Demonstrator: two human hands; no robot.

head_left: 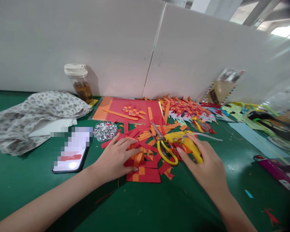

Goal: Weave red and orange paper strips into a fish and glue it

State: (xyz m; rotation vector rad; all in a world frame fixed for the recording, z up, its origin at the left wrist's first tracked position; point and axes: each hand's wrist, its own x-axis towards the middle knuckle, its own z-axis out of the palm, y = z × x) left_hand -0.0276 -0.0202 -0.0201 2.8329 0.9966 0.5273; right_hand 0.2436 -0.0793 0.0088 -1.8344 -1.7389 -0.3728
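Counter (145, 206): smooth, green, against a pale panel wall (106, 48). Left hand (118, 156), fingers curled, presses the red-and-orange woven paper (143, 174), flat at centre. Right hand (203, 164) grips the yellow glue gun (194, 146), beside yellow-handled scissors (168, 154). Paper strips (145, 135) lie beyond.

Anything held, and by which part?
Right hand: yellow glue gun, fingers and thumb about its handle. Left hand: on the left part of the red-and-orange woven paper; can't tell if pinched.
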